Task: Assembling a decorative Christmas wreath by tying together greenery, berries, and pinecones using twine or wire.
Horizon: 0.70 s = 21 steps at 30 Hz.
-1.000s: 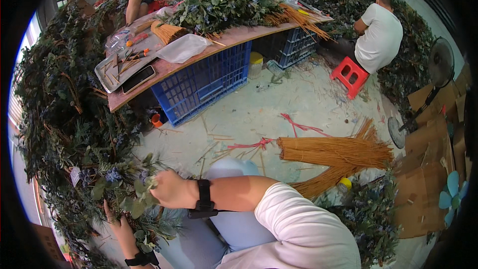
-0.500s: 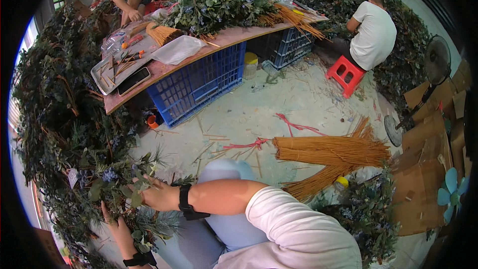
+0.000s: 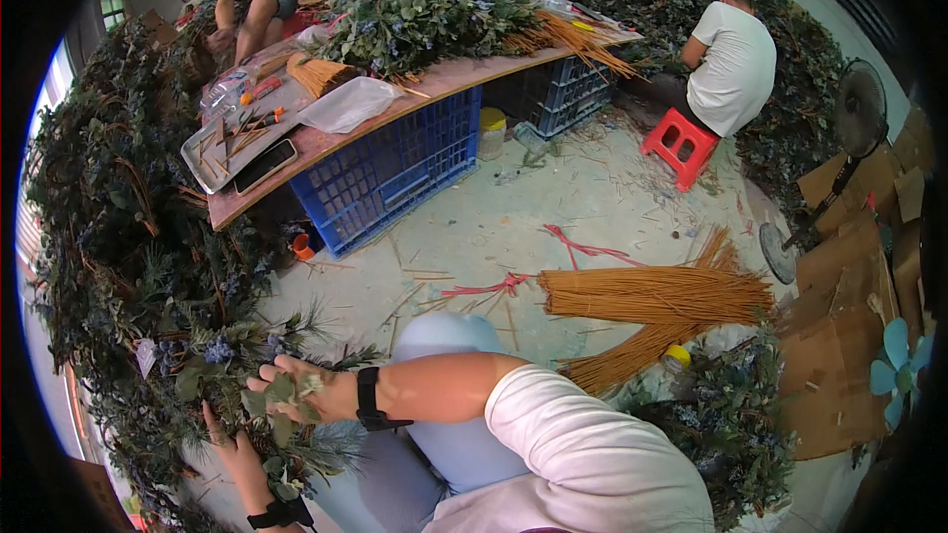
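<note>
My right hand [image 3: 314, 390] reaches across to the left, fingers apart among the leaves of an artificial greenery spray [image 3: 197, 380] with blue berries and pine needles. Some eucalyptus-like leaves overlap that hand. Below it, my left hand [image 3: 237, 454] grips the same spray from underneath, one finger stretched up along it; its other fingers are partly hidden by foliage. Both wrists wear black bands. The spray lies against a large heap of similar greenery [image 3: 138, 237], so its far end cannot be made out.
Bundles of thin orange-brown sticks [image 3: 652, 298] lie right of my knees, with pink ties [image 3: 509, 282] nearby. Ahead, a board table [image 3: 286, 143] on blue crates [image 3: 385, 173] holds greenery and a tray [image 3: 237, 148]. A person [image 3: 731, 64] sits on a red stool [image 3: 681, 148]; fans stand right.
My right hand's fingers have shifted slightly and spread more at the leaves. My left hand stays almost in place. The person at the far left has drawn a hand back from the table.
</note>
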Available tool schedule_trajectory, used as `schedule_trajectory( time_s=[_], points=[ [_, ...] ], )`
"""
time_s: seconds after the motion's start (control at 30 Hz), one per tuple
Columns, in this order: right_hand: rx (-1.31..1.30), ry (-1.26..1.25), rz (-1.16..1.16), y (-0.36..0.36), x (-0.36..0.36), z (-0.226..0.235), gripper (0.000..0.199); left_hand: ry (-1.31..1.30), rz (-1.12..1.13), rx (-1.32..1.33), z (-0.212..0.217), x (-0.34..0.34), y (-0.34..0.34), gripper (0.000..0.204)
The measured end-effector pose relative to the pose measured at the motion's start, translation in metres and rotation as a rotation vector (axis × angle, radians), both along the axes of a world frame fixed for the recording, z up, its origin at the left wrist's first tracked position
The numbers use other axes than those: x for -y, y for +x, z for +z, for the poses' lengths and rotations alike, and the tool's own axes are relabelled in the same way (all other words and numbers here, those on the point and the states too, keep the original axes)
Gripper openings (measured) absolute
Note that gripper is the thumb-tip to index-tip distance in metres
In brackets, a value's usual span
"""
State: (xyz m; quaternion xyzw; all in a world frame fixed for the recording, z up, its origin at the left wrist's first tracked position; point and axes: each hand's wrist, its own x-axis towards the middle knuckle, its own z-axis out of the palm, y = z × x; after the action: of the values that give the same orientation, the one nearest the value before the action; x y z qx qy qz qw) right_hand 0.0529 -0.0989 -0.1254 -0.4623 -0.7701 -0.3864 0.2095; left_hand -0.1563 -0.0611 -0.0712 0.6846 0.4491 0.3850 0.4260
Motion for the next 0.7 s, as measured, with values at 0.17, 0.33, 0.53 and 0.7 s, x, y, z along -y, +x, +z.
schedule_trajectory(
  time_s=[0.17, 0.33, 0.53, 0.7],
  points=[
    [-1.314, -0.938, 0.656, -0.003, 0.003, 0.004, 0.022, 0.003, 0.007, 0.011, -0.004, -0.001, -0.001, 0.069],
    [-2.449, -1.354, 0.867, 0.035, -0.002, 0.019, 0.022, 0.061, 0.007, -0.08, 0.004, 0.006, 0.012, 0.069],
    [-1.814, -1.283, 0.519, 0.071, 0.015, 0.043, 0.026, 0.221, 0.027, -0.226, 0.015, 0.009, 0.015, 0.065],
    [-0.975, -1.044, 0.466, 0.088, 0.007, 0.016, 0.038, 0.225, 0.033, -0.267, 0.007, -0.001, 0.022, 0.063]
  ],
)
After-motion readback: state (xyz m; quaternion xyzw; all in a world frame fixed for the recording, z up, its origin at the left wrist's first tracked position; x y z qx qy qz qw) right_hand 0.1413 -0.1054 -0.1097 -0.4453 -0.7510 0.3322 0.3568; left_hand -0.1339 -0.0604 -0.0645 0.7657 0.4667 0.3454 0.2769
